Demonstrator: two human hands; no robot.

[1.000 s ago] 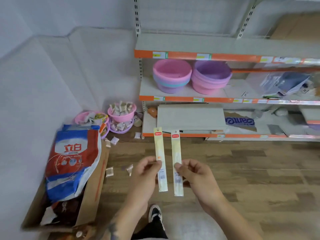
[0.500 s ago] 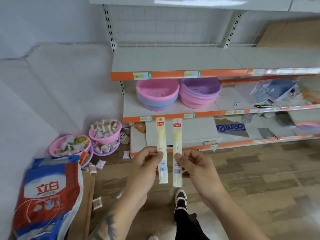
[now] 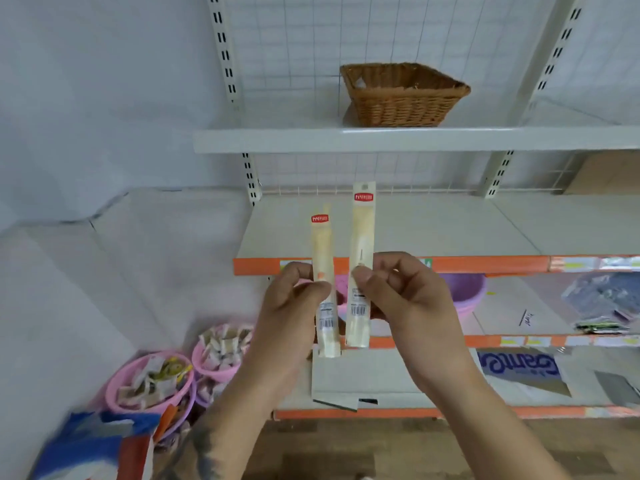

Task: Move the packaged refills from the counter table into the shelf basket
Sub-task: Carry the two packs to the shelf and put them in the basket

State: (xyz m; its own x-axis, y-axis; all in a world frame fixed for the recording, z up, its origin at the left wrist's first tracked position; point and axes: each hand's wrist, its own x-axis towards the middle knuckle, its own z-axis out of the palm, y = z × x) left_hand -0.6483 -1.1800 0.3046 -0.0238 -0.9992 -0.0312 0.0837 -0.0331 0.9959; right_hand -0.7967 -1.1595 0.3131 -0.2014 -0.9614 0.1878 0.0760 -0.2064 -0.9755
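Two long, narrow refill packets with red labels are held upright in front of the shelves. My left hand (image 3: 291,306) pinches the left refill packet (image 3: 323,247) at its middle. My right hand (image 3: 408,299) pinches the right refill packet (image 3: 362,230), which stands a little higher. A brown wicker basket (image 3: 401,98) sits on the upper white shelf (image 3: 277,140), above and to the right of both packets. The counter table is out of view.
An orange-edged shelf (image 3: 485,230) lies behind the hands. Purple bowls (image 3: 464,292) sit on the shelf below. Pink bowls (image 3: 149,379) of small packets stand on the floor at left, next to a blue and red bag (image 3: 86,448).
The view has tilted up, bringing the upper shelf and wicker basket into sight. Both hands have risen with the packets; the right packet now stands higher than the left.
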